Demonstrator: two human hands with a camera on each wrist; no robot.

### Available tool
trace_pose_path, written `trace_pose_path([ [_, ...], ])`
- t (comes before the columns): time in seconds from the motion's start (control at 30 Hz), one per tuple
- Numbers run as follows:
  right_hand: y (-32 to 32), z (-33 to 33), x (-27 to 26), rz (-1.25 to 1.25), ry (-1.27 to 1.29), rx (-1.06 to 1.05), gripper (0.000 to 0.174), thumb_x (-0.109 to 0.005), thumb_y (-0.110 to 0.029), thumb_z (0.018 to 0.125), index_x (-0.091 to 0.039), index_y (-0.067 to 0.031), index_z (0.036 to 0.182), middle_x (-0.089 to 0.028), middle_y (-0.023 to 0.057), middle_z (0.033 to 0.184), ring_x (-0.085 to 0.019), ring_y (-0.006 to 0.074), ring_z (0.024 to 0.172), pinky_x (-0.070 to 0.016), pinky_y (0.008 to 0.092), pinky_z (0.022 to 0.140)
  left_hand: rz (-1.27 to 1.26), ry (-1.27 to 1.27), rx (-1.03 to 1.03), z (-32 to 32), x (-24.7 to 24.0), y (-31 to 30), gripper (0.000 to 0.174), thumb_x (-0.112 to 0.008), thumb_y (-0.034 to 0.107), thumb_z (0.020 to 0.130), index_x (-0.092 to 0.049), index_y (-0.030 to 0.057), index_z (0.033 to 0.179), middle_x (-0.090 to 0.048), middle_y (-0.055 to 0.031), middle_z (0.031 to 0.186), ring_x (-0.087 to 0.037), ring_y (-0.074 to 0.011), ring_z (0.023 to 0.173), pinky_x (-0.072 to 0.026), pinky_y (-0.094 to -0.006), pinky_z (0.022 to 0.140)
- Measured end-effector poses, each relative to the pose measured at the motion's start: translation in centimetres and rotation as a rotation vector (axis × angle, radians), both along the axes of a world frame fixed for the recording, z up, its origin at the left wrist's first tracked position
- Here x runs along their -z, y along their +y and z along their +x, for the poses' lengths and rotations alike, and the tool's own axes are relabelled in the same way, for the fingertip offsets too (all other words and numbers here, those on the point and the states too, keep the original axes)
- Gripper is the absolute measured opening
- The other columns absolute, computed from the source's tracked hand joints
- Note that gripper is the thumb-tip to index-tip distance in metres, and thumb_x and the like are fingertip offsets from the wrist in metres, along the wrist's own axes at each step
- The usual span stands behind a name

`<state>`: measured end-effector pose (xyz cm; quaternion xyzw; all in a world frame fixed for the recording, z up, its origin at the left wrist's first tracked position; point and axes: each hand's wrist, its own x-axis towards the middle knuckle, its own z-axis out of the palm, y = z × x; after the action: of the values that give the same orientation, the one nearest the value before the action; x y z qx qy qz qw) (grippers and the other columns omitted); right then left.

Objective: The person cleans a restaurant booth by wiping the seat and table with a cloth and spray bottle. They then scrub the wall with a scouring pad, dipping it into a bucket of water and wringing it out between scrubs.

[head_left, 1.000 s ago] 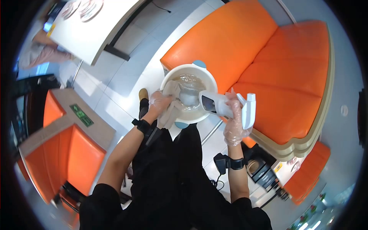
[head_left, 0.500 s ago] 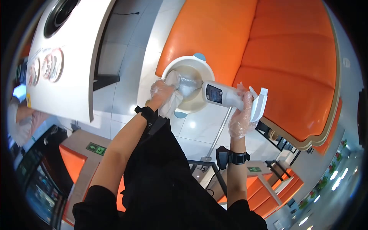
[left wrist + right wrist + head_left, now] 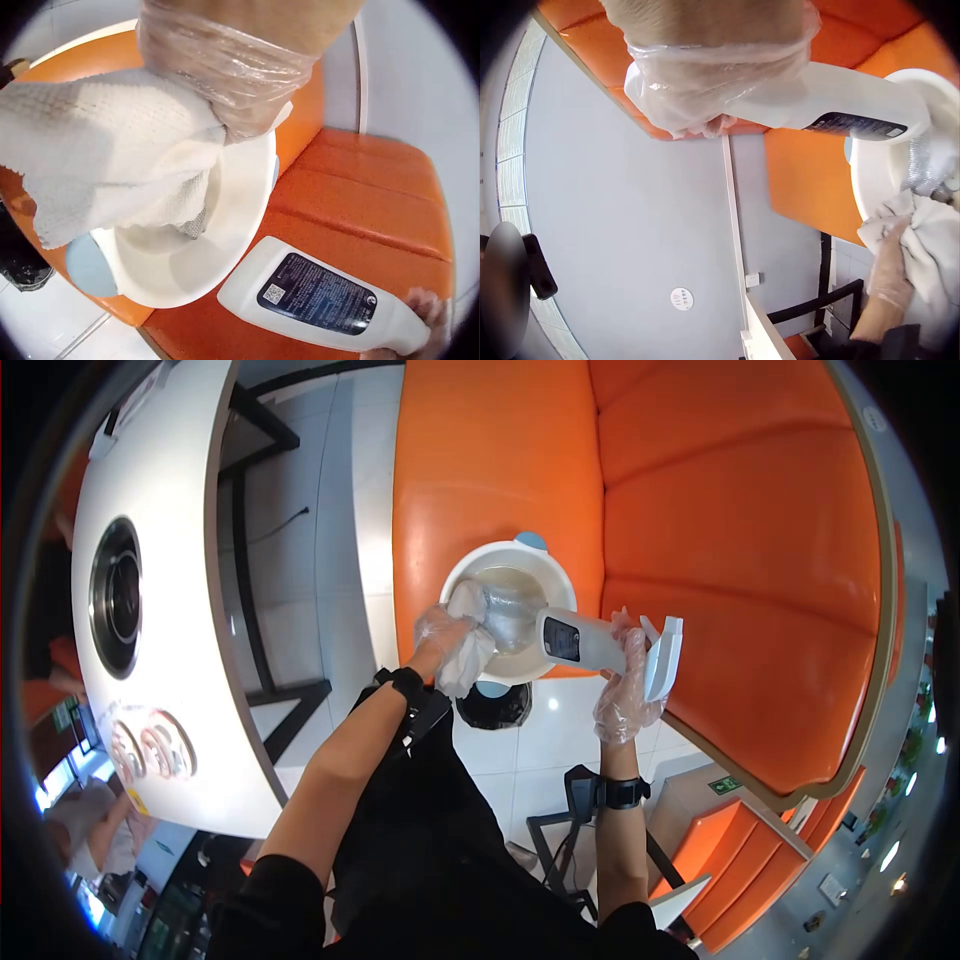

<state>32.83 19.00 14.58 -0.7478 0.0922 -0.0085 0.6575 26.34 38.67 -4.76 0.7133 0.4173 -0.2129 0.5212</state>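
A white basin (image 3: pixel 555 582) (image 3: pixel 247 217) (image 3: pixel 885 161) sits on the front edge of an orange bench seat (image 3: pixel 470 460) (image 3: pixel 360 202). My left hand (image 3: pixel 445 628) (image 3: pixel 225 67) (image 3: pixel 889 281), in a clear plastic glove, grips a white cloth (image 3: pixel 468 650) (image 3: pixel 105 150) (image 3: pixel 930 247) over the basin's near rim. My gloved right hand (image 3: pixel 625 685) (image 3: pixel 712 71) holds a white spray bottle (image 3: pixel 590 643) (image 3: pixel 322 296) (image 3: pixel 832 101) by its neck, lying sideways with its base over the basin. Crumpled clear plastic (image 3: pixel 512 610) (image 3: pixel 924 166) lies inside the basin.
A white table (image 3: pixel 165 610) with a round black inset (image 3: pixel 115 595) and plates (image 3: pixel 165 750) stands to the left. Its dark frame (image 3: pixel 270 660) stands on the tiled floor (image 3: pixel 340 560). The orange backrest (image 3: pixel 760 510) rises right of the basin. A dark round base (image 3: pixel 493 707) lies below the basin.
The head view has swung, so the table now fills the left side. Both hands keep their hold; the bottle's base has come a little closer over the basin.
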Motion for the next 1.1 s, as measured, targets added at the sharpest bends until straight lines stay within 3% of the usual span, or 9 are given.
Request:
trace_pose_path([
  [0.07,0.2,0.7,0.5,-0.009,0.038,0.037,0.032,-0.066,-0.02,0.096,-0.058,0.0034,0.117,-0.069,0.0141,0.104,-0.064,0.0246,0.105,-0.0471,0.0423,0.101,-0.025,0.007,0.052,2.0,0.0,0.8,0.052,-0.077,0.032,0.069,-0.067,-0.0053,0.104,-0.071,-0.0198,0.093,-0.071,-0.0295,0.082,-0.0558,-0.0372,0.078],
  [0.17,1.2,2.4,0.8,0.367,0.244,0.307,0.037,-0.066,-0.018,0.095,-0.056,0.0048,0.122,-0.069,0.0151,0.107,-0.065,0.0244,0.106,-0.0487,0.041,0.1,-0.024,-0.006,0.087,5.6,-0.1,1.9,0.052,-0.078,0.031,0.069,-0.066,-0.0056,0.104,-0.071,-0.0197,0.093,-0.071,-0.0293,0.081,-0.0563,-0.0369,0.077],
  [0.27,2.3,3.4,-0.3,0.024,0.106,0.16,0.041,-0.064,-0.017,0.097,-0.051,0.0058,0.128,-0.068,0.0175,0.112,-0.065,0.0249,0.11,-0.0496,0.0394,0.1,-0.065,0.022,0.125,7.6,0.2,1.4,0.052,-0.078,0.03,0.07,-0.066,-0.0057,0.106,-0.071,-0.0194,0.092,-0.071,-0.0287,0.081,-0.0568,-0.0356,0.076],
  [0.37,4.0,6.1,1.5,0.103,0.045,0.238,0.038,-0.065,-0.015,0.097,-0.055,0.0089,0.124,-0.067,0.0117,0.106,-0.063,0.0175,0.099,-0.0491,0.0311,0.091,-0.132,0.081,0.194,10.8,3.3,2.7,0.051,-0.077,0.029,0.072,-0.065,-0.0055,0.107,-0.071,-0.019,0.092,-0.071,-0.0276,0.081,-0.0573,-0.0345,0.076],
  [0.57,3.3,3.9,0.1,-0.052,-0.006,0.341,0.047,-0.067,-0.023,0.095,-0.051,0.007,0.129,-0.068,0.018,0.111,-0.065,0.0233,0.103,-0.0491,0.0375,0.097,-0.241,-0.124,0.181,9.6,2.7,2.6,0.045,-0.076,0.026,0.075,-0.066,-0.004,0.107,-0.072,-0.0159,0.092,-0.071,-0.0251,0.08,-0.057,-0.0347,0.074],
  [0.8,3.3,5.5,1.6,-0.085,0.002,0.388,0.048,-0.062,-0.028,0.099,-0.052,0.0067,0.13,-0.068,0.0164,0.114,-0.064,0.0235,0.108,-0.0485,0.0378,0.099,-0.088,-0.227,0.336,11.5,3.4,2.5,0.045,-0.071,0.034,0.072,-0.069,-0.0025,0.098,-0.071,-0.0211,0.084,-0.07,-0.0358,0.08,-0.055,-0.0399,0.074],
  [0.87,3.6,5.7,1.8,-0.094,-0.023,0.421,0.046,-0.06,-0.028,0.1,-0.052,0.007,0.128,-0.067,0.0167,0.116,-0.064,0.0239,0.11,-0.0484,0.038,0.099,-0.159,-0.175,0.435,11.9,3.9,2.3,0.057,-0.074,0.034,0.075,-0.059,-0.0041,0.114,-0.069,-0.0153,0.092,-0.067,-0.0252,0.081,-0.0532,-0.0355,0.076],
  [1.0,4.2,5.7,1.4,-0.031,-0.074,0.429,0.047,-0.059,-0.027,0.1,-0.05,0.008,0.13,-0.067,0.0168,0.114,-0.064,0.0239,0.109,-0.0489,0.0382,0.099,-0.246,-0.096,0.452,11.2,-0.4,2.9,0.06,-0.075,0.037,0.075,-0.058,-0.0024,0.117,-0.068,-0.0145,0.098,-0.066,-0.0237,0.085,-0.0529,-0.0352,0.077],
  [1.1,4.4,6.0,1.6,-0.015,-0.069,0.437,0.048,-0.061,-0.028,0.099,-0.05,0.0084,0.129,-0.067,0.0177,0.114,-0.064,0.0242,0.109,-0.05,0.0381,0.097,-0.37,-0.012,0.347,10.8,-2.3,3.2,0.074,-0.078,0.039,0.067,-0.056,0.0017,0.127,-0.066,-0.018,0.118,-0.065,-0.0301,0.105,-0.0486,-0.0383,0.095],
])
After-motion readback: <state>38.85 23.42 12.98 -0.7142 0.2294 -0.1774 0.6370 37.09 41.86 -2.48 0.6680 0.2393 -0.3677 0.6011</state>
